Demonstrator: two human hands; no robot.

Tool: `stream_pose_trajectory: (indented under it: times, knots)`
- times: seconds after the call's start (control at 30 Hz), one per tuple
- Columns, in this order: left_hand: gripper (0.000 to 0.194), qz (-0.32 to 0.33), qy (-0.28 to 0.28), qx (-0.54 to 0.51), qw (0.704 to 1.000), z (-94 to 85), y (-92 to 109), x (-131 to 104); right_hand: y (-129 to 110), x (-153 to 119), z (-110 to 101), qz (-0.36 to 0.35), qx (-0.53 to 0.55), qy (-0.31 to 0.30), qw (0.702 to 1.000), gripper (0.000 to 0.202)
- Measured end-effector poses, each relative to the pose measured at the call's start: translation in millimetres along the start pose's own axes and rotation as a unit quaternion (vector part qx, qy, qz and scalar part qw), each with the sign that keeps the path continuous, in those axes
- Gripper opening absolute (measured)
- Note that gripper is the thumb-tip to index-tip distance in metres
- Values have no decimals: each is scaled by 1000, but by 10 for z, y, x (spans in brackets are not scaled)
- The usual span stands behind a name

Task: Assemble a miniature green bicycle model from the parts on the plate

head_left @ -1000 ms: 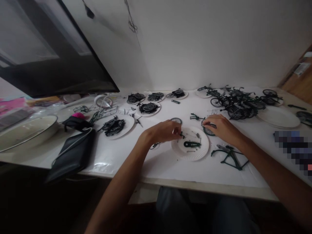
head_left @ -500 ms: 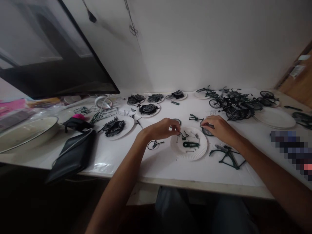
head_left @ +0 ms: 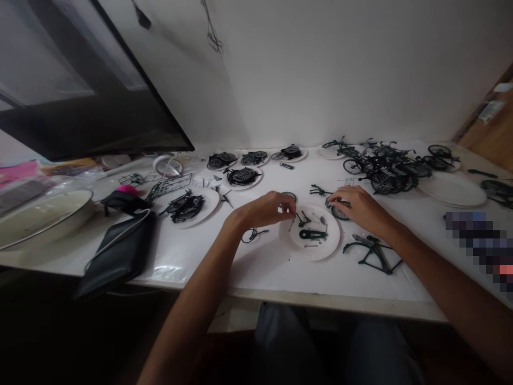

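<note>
My left hand (head_left: 276, 207) hangs over the left rim of a white paper plate (head_left: 289, 243), thumb and fingertips pinched together; what sits between them is too small to make out. On that plate lie a dark green, chain-guard-shaped part (head_left: 313, 235) and several tiny pieces. To the plate's right, my right hand (head_left: 355, 204) is also pinched, close above a miniature spoked wheel (head_left: 340, 213); anything in its fingers is hidden. Another wheel (head_left: 288, 197) is partly behind my left hand. A green model bicycle frame (head_left: 377, 255) rests below my right hand. A green handlebar-like part (head_left: 319, 190) lies behind the plate.
Toy bicycles (head_left: 385, 171) are heaped at the back right beside stacked plates (head_left: 452, 191). Plates of black parts (head_left: 186, 207) stand to the left and back. A black pouch (head_left: 118, 256), an enamel basin (head_left: 52, 216) and a large screen (head_left: 92, 107) occupy the left side.
The view has shifted slightly. Both hands keep nearly the same places and pinched poses, and the parts on the plate look unchanged.
</note>
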State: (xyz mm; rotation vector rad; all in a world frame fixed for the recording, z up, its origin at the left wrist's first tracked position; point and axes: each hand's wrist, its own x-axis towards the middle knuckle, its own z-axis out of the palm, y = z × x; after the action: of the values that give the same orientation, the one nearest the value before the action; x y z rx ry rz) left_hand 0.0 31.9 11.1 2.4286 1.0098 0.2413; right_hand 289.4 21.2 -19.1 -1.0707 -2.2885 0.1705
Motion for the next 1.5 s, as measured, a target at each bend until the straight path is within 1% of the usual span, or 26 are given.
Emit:
stream_pose_trajectory:
  times: [0.1,0.17,0.27,0.37,0.47,0.53,0.73,0.83,1.0,1.1,1.2,1.27,1.37,1.5]
  knots:
    - [17,9,-10,-1,1000,5,23,-1,-14,2,-9,-4,-5,9,1000,18]
    - [18,11,-7,16,1000,13,51,-2,-26,4,-18,-5,-11,11,1000,17]
    - [18,16,21,55,998,40,100,10,-52,6,-38,-4,-17,14,1000,17]
    - [17,44,50,107,992,90,127,44,-81,9,-53,-8,-16,16,1000,18]
    - [25,80,43,146,985,137,122,83,-98,9,-54,-7,-17,16,1000,18]
    - [28,88,37,166,981,155,115,101,-97,7,-49,-7,-17,19,1000,19]
    - [15,87,41,200,975,147,125,115,-45,5,-40,-9,-22,24,999,19]
    - [15,92,63,193,975,124,106,95,-9,7,-44,-6,-29,31,999,19]
    - [16,105,112,140,978,77,71,46,4,5,-54,-1,-25,41,999,21]
    - [15,70,128,125,981,65,98,24,-10,1,-68,5,-36,47,998,21]
    - [24,29,140,107,984,62,134,14,-6,4,-78,15,-40,56,998,23]
    - [27,24,141,105,984,65,143,15,17,8,-74,21,-41,61,997,23]
    - [25,26,131,110,985,78,133,27,66,4,-54,24,-44,66,997,22]
    - [22,48,107,130,985,111,121,57,88,-1,-41,38,-50,68,996,22]
